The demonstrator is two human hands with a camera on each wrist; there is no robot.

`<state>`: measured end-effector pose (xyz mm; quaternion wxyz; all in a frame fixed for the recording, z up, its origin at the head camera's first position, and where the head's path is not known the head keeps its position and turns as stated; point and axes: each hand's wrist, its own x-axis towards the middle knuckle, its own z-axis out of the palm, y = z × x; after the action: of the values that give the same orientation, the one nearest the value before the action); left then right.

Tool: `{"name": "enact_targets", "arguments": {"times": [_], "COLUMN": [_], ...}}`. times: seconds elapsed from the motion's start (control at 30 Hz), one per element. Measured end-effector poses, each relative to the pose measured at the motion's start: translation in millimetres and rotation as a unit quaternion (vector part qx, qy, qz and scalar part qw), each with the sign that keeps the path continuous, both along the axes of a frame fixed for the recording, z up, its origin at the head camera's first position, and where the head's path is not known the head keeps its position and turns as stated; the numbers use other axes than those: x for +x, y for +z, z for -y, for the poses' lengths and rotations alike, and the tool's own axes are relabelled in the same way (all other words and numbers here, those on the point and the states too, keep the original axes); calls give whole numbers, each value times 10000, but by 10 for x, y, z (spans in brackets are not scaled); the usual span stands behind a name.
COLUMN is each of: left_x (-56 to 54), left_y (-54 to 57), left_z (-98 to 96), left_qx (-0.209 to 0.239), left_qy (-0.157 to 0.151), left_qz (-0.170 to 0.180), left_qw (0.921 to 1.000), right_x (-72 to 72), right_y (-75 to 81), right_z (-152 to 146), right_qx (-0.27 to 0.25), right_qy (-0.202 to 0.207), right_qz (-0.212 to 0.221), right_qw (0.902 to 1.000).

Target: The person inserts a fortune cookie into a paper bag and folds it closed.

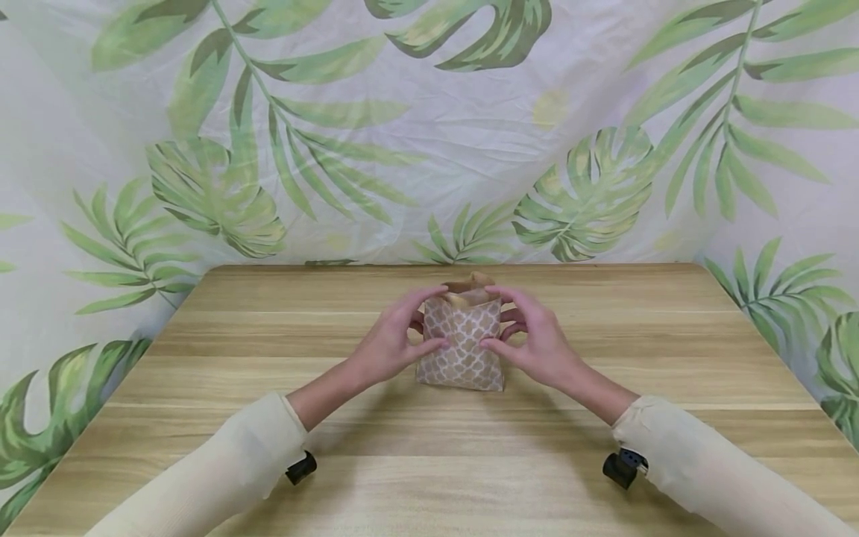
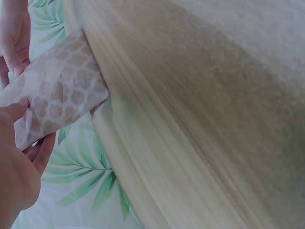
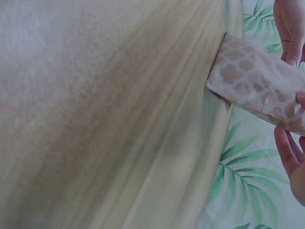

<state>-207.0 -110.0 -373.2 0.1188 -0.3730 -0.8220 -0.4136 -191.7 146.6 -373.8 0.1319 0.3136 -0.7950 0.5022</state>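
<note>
A small brown paper bag (image 1: pixel 461 350) with a white lattice print stands upright on the wooden table, its top edge parted and crumpled. My left hand (image 1: pixel 392 335) grips its left side, the thumb on the front and the fingers behind and at the top edge. On the opposite side my right hand (image 1: pixel 537 339) holds it the same way. In the left wrist view the bag (image 2: pixel 62 90) tapers down to its bottom edge on the table. The right wrist view shows the bag (image 3: pixel 255 83) between both hands. What lies inside is hidden.
The wooden table (image 1: pixel 268 350) reaches back to a hanging cloth (image 1: pixel 470 134) printed with green leaves. A small black device (image 1: pixel 300 468) sits under the left sleeve, and another black device (image 1: pixel 620 468) under the right one.
</note>
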Motion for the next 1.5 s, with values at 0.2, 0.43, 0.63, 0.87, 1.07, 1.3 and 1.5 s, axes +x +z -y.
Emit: {"name": "enact_targets", "arguments": {"times": [0.2,0.43,0.63,0.87,1.07,1.3,1.5], "left_x": [30,49,68,102,117,134,144], "left_y": [-15,-34,-28,24,95,141,168], "left_z": [-25,-39,-22,10,20,22,13], "left_qx": [10,104,124,-130,-315,-707,-883], "left_qy": [162,127,47,-4,-147,-160,-91], "left_qz": [-848,-1305,-1447,-1706,-1804,-1982,-2083], "left_qw": [9963,9913,9894,9853,9830,9775,9740], "right_x": [-10,11,30,74,102,107,106], "right_y": [17,43,45,75,125,140,137], "right_z": [-10,-34,-54,-61,-50,-41,-36], "right_qx": [163,392,564,832,1187,1453,1618], "right_qy": [-83,-75,3,-35,-72,-47,-96], "right_qz": [-853,-1399,-1783,-2022,-2201,-2365,-2424], "right_qw": [9962,9894,9824,9758,9682,9607,9565]}}
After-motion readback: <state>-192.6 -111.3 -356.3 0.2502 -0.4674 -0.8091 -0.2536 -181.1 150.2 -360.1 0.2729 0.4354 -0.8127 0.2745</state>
